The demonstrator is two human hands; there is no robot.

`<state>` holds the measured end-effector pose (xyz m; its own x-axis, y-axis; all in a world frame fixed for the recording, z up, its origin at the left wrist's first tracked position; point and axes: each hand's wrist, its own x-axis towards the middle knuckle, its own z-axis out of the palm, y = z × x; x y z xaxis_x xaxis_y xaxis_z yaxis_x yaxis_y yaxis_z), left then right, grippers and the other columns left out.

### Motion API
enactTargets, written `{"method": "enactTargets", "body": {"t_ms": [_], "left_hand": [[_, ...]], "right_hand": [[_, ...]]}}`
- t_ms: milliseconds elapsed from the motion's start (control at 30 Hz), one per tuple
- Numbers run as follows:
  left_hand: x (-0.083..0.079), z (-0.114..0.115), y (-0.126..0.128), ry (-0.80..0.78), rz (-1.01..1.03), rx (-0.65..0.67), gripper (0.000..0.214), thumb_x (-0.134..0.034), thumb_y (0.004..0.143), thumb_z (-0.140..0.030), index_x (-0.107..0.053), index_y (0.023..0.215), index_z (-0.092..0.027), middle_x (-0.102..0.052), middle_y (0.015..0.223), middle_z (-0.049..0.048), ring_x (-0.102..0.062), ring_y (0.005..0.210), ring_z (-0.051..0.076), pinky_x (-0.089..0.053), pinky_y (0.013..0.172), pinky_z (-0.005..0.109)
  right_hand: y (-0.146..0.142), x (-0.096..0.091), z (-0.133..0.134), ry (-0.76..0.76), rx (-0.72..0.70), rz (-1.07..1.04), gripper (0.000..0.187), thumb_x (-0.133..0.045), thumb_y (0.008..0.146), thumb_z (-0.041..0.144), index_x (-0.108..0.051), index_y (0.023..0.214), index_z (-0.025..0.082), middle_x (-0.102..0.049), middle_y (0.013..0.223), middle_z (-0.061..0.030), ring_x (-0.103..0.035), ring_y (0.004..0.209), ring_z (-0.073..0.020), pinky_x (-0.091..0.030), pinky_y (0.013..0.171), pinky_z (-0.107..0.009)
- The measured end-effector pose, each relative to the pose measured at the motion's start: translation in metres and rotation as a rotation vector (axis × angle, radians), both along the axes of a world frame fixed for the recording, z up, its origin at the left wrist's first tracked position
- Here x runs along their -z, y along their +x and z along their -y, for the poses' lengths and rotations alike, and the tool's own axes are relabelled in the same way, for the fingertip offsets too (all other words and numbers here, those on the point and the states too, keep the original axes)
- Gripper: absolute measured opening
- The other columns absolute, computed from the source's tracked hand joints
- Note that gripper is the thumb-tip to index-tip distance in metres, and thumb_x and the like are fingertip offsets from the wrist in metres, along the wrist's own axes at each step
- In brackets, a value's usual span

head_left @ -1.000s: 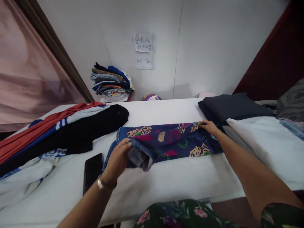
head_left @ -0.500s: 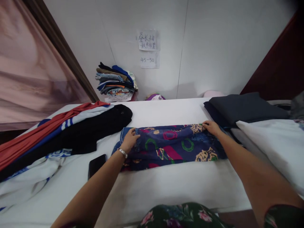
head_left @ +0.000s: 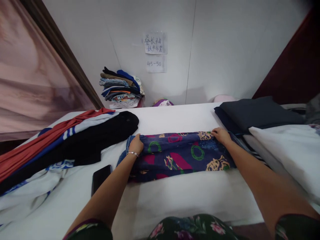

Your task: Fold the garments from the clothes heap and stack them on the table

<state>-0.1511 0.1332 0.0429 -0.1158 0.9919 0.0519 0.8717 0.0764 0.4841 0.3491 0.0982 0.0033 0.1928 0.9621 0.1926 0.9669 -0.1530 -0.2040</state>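
Left hand (head_left: 136, 145) shifted leftward, right hand (head_left: 221, 135) opposite, both grasping printed denim (head_left: 182, 155) between

Just left of your left hand (head_left: 136, 145) lies a black garment (head_left: 100, 140), a red cloth (head_left: 50, 136) beyond it. A dark phone (head_left: 100, 176) sits nearer you. Behind your right hand (head_left: 221, 135) rests folded grey cloth (head_left: 257, 113), a white sheet (head_left: 287, 150) beside it. Far ahead, stacked clothes (head_left: 121, 88) lean against the wall.
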Motion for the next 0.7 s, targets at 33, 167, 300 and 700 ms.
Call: {"method": "enactTargets", "body": {"t_ms": [33, 167, 300, 700], "left_hand": [[-0.001, 0.0, -0.001, 0.018, -0.021, 0.013, 0.058, -0.043, 0.078, -0.009, -0.046, 0.136, -0.01, -0.06, 0.128, 0.0187, -0.058, 0.115, 0.029, -0.042, 0.095, 0.039], [-0.002, -0.001, -0.004, 0.043, -0.163, 0.044, 0.057, -0.037, 0.081, -0.009, -0.042, 0.138, -0.009, -0.054, 0.135, 0.0181, -0.054, 0.12, 0.027, -0.041, 0.098, 0.036], [-0.003, -0.001, -0.002, -0.009, -0.232, 0.059, 0.051, -0.039, 0.081, -0.01, -0.051, 0.13, -0.014, -0.059, 0.127, 0.0184, -0.06, 0.11, 0.031, -0.046, 0.09, 0.043], [0.006, 0.017, 0.031, 0.046, -0.465, 0.441, 0.053, -0.036, 0.093, -0.042, -0.045, 0.137, -0.016, -0.04, 0.148, 0.0137, -0.033, 0.138, 0.029, -0.021, 0.112, 0.054]], "right_hand": [[-0.001, 0.0, 0.001, -0.002, 0.006, 0.008, 0.03, -0.048, 0.087, 0.036, -0.072, 0.093, 0.019, -0.069, 0.1, -0.0085, -0.061, 0.089, -0.0205, -0.043, 0.073, -0.027], [-0.002, 0.0, 0.004, 0.004, -0.001, 0.041, 0.033, -0.044, 0.089, 0.038, -0.072, 0.093, 0.02, -0.069, 0.099, -0.0079, -0.061, 0.088, -0.0198, -0.042, 0.072, -0.027], [0.0, -0.003, 0.004, 0.019, -0.02, 0.057, 0.036, -0.04, 0.092, 0.037, -0.071, 0.097, 0.019, -0.069, 0.101, -0.0083, -0.061, 0.093, -0.0201, -0.043, 0.077, -0.027], [0.01, -0.014, 0.016, -0.05, 0.038, 0.152, 0.032, -0.043, 0.09, 0.031, -0.072, 0.095, 0.017, -0.07, 0.102, -0.0146, -0.06, 0.098, -0.0251, -0.039, 0.088, -0.037]]}}
